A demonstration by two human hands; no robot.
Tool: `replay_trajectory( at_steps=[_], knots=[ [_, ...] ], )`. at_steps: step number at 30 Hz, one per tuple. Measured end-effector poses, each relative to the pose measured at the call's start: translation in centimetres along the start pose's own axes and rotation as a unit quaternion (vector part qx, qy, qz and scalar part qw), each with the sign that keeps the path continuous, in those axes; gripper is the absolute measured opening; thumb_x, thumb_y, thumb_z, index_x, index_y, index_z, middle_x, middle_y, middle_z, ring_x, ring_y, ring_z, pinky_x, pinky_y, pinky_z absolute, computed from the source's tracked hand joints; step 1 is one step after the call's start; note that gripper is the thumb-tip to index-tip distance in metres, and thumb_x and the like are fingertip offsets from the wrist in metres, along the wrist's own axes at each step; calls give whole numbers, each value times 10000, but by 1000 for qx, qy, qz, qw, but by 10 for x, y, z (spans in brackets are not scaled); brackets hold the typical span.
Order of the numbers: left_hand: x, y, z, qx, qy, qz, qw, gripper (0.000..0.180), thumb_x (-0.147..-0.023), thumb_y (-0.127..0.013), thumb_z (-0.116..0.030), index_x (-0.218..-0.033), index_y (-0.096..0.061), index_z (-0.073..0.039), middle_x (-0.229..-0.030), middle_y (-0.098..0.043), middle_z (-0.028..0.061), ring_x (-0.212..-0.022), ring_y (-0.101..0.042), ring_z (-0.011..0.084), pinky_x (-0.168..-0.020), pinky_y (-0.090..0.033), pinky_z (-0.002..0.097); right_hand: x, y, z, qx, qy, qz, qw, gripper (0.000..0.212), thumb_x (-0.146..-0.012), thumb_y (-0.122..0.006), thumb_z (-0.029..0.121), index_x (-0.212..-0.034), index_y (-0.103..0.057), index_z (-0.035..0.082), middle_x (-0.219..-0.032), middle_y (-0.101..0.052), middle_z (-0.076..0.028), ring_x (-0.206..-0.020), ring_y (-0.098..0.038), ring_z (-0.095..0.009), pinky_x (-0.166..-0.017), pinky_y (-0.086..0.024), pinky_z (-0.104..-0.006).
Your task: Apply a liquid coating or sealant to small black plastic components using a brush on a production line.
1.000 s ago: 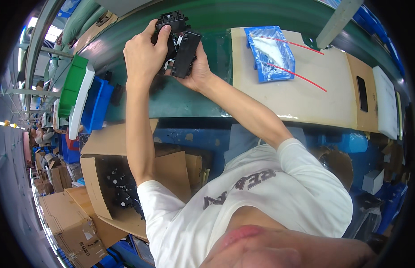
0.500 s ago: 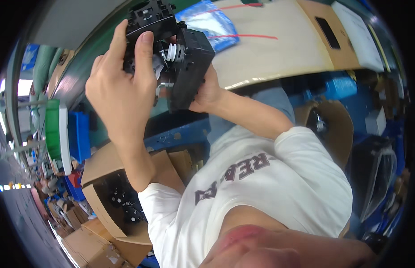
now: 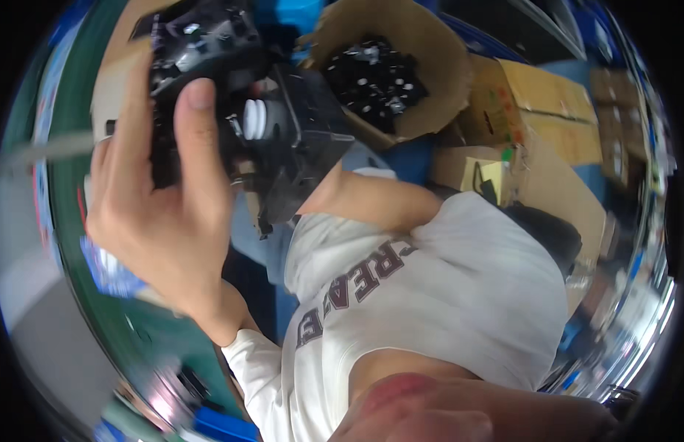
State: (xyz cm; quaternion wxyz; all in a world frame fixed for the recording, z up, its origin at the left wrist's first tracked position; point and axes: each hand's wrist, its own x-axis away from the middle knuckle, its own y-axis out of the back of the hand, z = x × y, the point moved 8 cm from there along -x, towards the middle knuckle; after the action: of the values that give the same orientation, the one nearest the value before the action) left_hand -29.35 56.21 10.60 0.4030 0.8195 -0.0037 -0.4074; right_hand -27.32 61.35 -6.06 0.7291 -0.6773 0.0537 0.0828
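Black boxy plastic assembly [image 3: 307, 131] between both hands.
Left hand [image 3: 161, 228] grips one side, thumb pressed on; right hand [image 3: 323, 191] fingers hidden, can't tell. Best support both sides, thumb clear of white round part [image 3: 255, 119].

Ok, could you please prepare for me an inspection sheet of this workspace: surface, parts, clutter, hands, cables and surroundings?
Surface: green surface at lower left, blurred.
Job's things: black assembly with a white ribbed wheel, held up in the air.
Clutter: open carton containing black parts.
Left hand: thumb and fingers grip the assembly.
Right hand: mostly hidden behind it, grip unclear.
Cables: nothing seen that is surely a cable.
Surroundings: closed yellow-brown carton at upper right; far edges blurred.
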Motion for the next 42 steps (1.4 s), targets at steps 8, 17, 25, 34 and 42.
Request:
replay_trajectory(
  at_steps=[8, 17, 25, 34, 42],
  knots=[
    [-54, -228, -26, 166, -93, 157, 969, 346, -776, -747, -205, -1077, -719, -37, -787, -709, 143, -598, -583, 196, -592, -509, 275, -13, 119, 168, 70, 281, -132, 948, 388, -948, -517, 423, -1216, -547, 145, -1018, -662, -72, -834, -645, -171, -696, -555, -365],
    [15, -478, -6, 260, -15, 393, 882, 388, -816, -685, -347, -1118, -710, -105, -761, -641, 241, -589, -605, 318, -563, -507, 368, 29, 307, 247, -3, 350, -276, 895, 338, -946, -507, 416, -1248, -520, 266, -1092, -635, -57, -849, -648, -234, -585, -538, -388],
    [68, -597, -11, 314, -46, 427, 847, 382, -838, -648, -322, -1086, -693, -35, -950, -704, 199, -791, -680, 370, -678, -540, 408, 65, 406, 286, 72, 364, -403, 837, 343, -947, -494, 413, -1254, -524, 262, -1098, -639, -50, -878, -639, -266, -644, -533, -419],
    [104, -688, -9, 216, -71, 557, 799, 484, -870, -570, -340, -1272, -594, -72, -1084, -665, 210, -917, -641, 413, -819, -514, 461, 62, 462, 328, 30, 351, -462, 814, 544, -909, -514, 568, -1264, -557, 158, -1183, -629, -101, -1044, -607, -299, -897, -496, -540],
    [120, -695, 5, 280, -46, 511, 812, 502, -894, -554, -295, -1344, -525, -74, -1196, -604, 209, -1005, -615, 399, -863, -503, 446, 75, 505, 367, -5, 369, -544, 754, 584, -885, -576, 548, -1296, -528, 136, -1226, -598, -122, -1055, -599, -334, -936, -458, -588]
  ],
)
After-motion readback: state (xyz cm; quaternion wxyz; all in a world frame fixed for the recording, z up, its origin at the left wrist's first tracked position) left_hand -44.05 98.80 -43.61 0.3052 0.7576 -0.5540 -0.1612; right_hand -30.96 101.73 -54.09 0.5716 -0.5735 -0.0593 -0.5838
